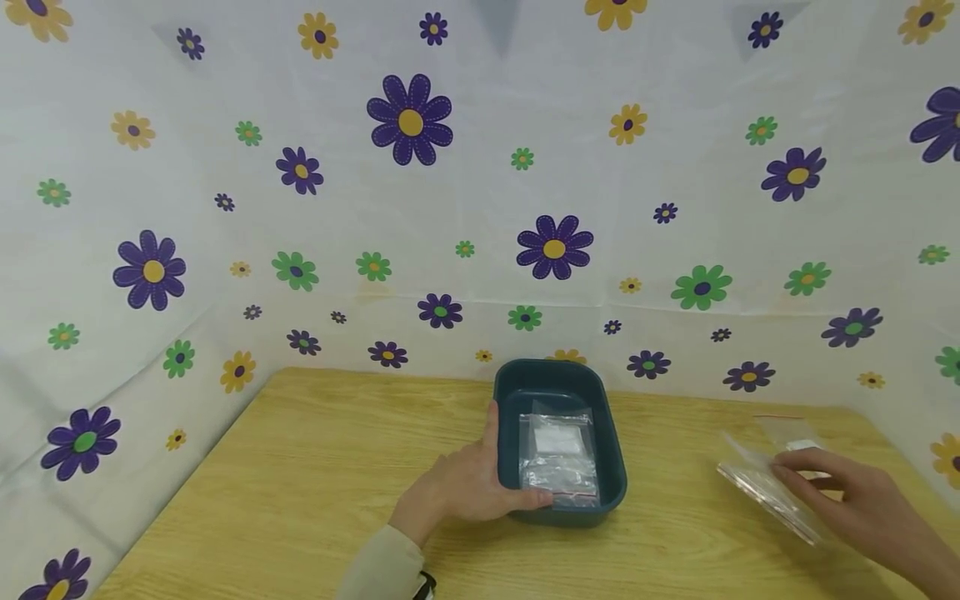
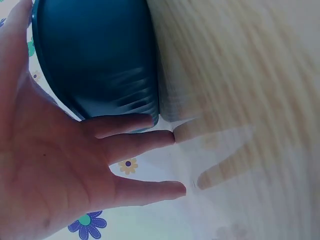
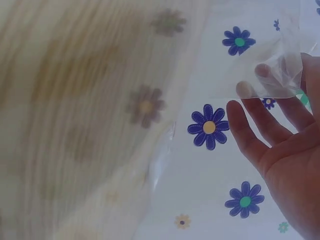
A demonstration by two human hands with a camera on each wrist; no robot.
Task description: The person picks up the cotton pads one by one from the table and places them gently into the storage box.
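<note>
A dark teal plastic bin (image 1: 611, 467) stands on the table in the head view, with clear zip bags (image 1: 558, 467) lying in it; white contents show through the top one. My left hand (image 1: 468, 483) rests against the bin's near left corner, thumb over the near rim. In the left wrist view, its fingers (image 2: 142, 145) are straight and spread beside the bin's outer wall. To the right, my right hand (image 1: 847, 492) pinches a clear plastic zip bag (image 1: 772, 500), held tilted above the table. How many layers it holds, I cannot tell.
Behind the right hand another clear zip bag (image 1: 780, 427) with something white lies on the table, partly hidden by the fingers. The light wooden table (image 1: 300, 467) runs back to a white flower-printed cloth (image 1: 465, 200), which also hangs at both sides.
</note>
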